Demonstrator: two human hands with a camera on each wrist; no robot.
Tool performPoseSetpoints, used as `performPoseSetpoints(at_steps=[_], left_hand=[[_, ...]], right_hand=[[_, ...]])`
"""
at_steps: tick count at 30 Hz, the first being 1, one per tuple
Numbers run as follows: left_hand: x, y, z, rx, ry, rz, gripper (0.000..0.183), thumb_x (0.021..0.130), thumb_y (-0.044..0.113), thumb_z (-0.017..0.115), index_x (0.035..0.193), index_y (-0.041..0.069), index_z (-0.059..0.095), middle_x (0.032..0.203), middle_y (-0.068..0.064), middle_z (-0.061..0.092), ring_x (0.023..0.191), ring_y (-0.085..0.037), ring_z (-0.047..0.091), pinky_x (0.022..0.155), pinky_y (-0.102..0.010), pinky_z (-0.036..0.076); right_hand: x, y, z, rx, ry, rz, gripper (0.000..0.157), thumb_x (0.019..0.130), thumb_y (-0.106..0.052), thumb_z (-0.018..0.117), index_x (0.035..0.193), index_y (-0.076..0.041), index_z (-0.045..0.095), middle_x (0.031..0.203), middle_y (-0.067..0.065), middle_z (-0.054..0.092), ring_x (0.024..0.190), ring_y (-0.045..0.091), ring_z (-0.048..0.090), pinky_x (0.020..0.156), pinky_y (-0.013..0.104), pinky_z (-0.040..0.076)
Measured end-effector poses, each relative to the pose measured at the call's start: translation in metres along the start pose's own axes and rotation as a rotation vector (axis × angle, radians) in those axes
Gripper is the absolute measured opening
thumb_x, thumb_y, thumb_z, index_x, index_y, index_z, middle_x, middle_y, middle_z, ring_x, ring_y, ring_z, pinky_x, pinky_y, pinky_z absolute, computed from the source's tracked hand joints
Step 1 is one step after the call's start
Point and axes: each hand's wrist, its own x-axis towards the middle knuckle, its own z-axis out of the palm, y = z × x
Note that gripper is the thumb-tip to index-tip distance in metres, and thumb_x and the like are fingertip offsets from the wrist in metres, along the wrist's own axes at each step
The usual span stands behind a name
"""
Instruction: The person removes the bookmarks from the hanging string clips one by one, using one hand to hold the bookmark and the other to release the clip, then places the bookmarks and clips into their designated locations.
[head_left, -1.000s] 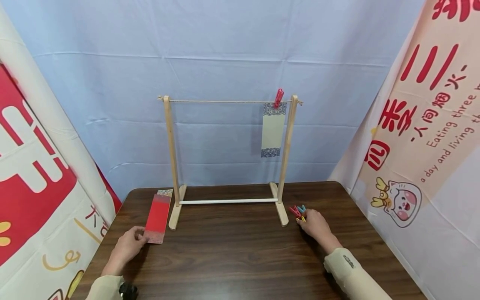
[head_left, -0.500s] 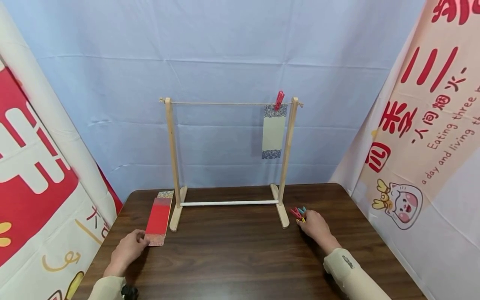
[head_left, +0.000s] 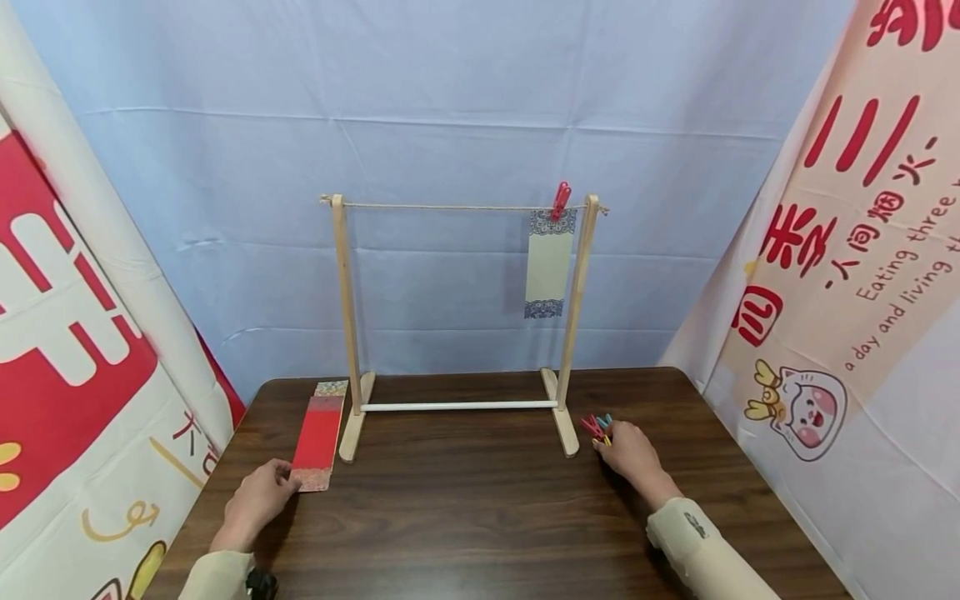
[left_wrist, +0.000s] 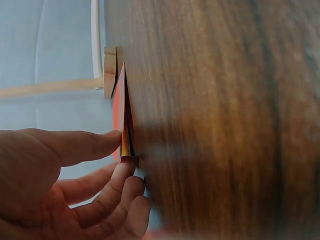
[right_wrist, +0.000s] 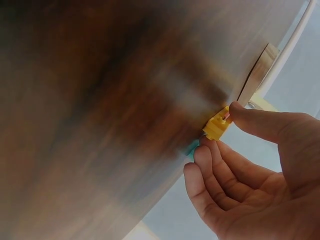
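In the head view my left hand (head_left: 258, 502) is at the near end of a red paper bookmark (head_left: 316, 437) with patterned ends. The left wrist view has its thumb and forefinger pinching that end, a little off the table. Beneath it, a second bookmark (head_left: 332, 388) with a floral end shows only in part. At the right, my right hand (head_left: 632, 457) pinches a yellow clothespin (right_wrist: 216, 124) between thumb and forefinger. Red clothespins (head_left: 592, 426) and a blue clothespin (head_left: 604, 419) lie close to its fingertips.
A wooden rack (head_left: 343, 308) with a string (head_left: 442, 207) stands at the back of the brown table (head_left: 465, 517). From the string's right end hangs a cream bookmark (head_left: 547, 267) with blue patterned ends, held by a red clothespin (head_left: 561, 201). A white bar (head_left: 457, 406) joins the feet.
The red bookmark has slid slightly toward me with my left hand, baring more of the bookmark under it. My right hand stays in place. The head view has shifted slightly.
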Motion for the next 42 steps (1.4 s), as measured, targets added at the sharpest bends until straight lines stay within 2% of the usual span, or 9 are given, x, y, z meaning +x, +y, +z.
performPoseSetpoints(at_steps=[6, 10, 17, 25, 31, 37, 42], left_hand=[[-0.002, 0.003, 0.002, -0.006, 0.020, -0.003, 0.041, 0.102, 0.023, 0.068, 0.129, -0.008, 0.064, 0.099, -0.013, 0.073, 0.080, -0.026, 0.066, 0.067, -0.052, 0.052], [-0.005, 0.004, 0.003, -0.003, 0.039, 0.004, 0.040, 0.101, 0.022, 0.069, 0.128, -0.008, 0.064, 0.095, -0.012, 0.072, 0.078, -0.026, 0.065, 0.065, -0.052, 0.052], [-0.003, 0.004, 0.007, -0.021, 0.066, 0.013, 0.040, 0.098, 0.018, 0.075, 0.124, -0.010, 0.064, 0.089, -0.011, 0.069, 0.074, -0.023, 0.061, 0.061, -0.041, 0.048], [-0.002, 0.003, 0.010, -0.044, 0.102, 0.036, 0.035, 0.097, 0.015, 0.075, 0.118, -0.012, 0.064, 0.085, -0.011, 0.070, 0.073, -0.022, 0.064, 0.062, -0.041, 0.050], [-0.005, 0.012, 0.009, -0.072, 0.137, 0.047, 0.030, 0.099, 0.013, 0.072, 0.114, -0.011, 0.066, 0.085, -0.012, 0.069, 0.074, -0.023, 0.063, 0.063, -0.039, 0.050], [-0.007, 0.023, 0.007, -0.076, 0.197, 0.105, 0.032, 0.097, 0.010, 0.074, 0.116, -0.013, 0.066, 0.091, -0.017, 0.071, 0.083, -0.029, 0.067, 0.071, -0.045, 0.057], [-0.009, 0.032, 0.007, -0.087, 0.201, 0.154, 0.032, 0.098, 0.010, 0.074, 0.117, -0.015, 0.066, 0.095, -0.020, 0.073, 0.089, -0.035, 0.071, 0.078, -0.053, 0.059]], right_hand=[[-0.001, 0.001, -0.001, 0.005, 0.005, -0.004, 0.026, 0.093, -0.020, 0.082, 0.093, 0.003, 0.071, 0.081, 0.011, 0.065, 0.069, 0.024, 0.054, 0.061, 0.041, 0.046], [-0.001, 0.002, -0.001, 0.005, 0.002, -0.002, 0.026, 0.093, -0.021, 0.083, 0.092, 0.003, 0.071, 0.080, 0.011, 0.063, 0.069, 0.024, 0.053, 0.062, 0.042, 0.047], [-0.002, 0.003, -0.001, 0.018, -0.001, -0.002, 0.026, 0.094, -0.021, 0.083, 0.093, 0.003, 0.072, 0.081, 0.010, 0.062, 0.071, 0.025, 0.053, 0.065, 0.042, 0.046], [-0.006, 0.001, -0.005, 0.011, 0.006, -0.018, 0.029, 0.093, -0.019, 0.084, 0.101, 0.006, 0.072, 0.088, 0.015, 0.064, 0.076, 0.027, 0.056, 0.069, 0.046, 0.049], [-0.010, -0.001, -0.009, 0.008, 0.029, -0.018, 0.034, 0.095, -0.019, 0.082, 0.109, 0.010, 0.072, 0.094, 0.019, 0.066, 0.080, 0.029, 0.060, 0.072, 0.049, 0.052], [-0.012, -0.005, -0.011, 0.023, 0.037, 0.000, 0.044, 0.096, -0.021, 0.081, 0.120, 0.015, 0.069, 0.104, 0.025, 0.068, 0.084, 0.031, 0.063, 0.077, 0.052, 0.056], [-0.011, -0.008, -0.016, 0.030, 0.087, -0.052, 0.038, 0.095, -0.017, 0.080, 0.115, 0.013, 0.071, 0.095, 0.019, 0.066, 0.080, 0.029, 0.059, 0.075, 0.050, 0.054]])
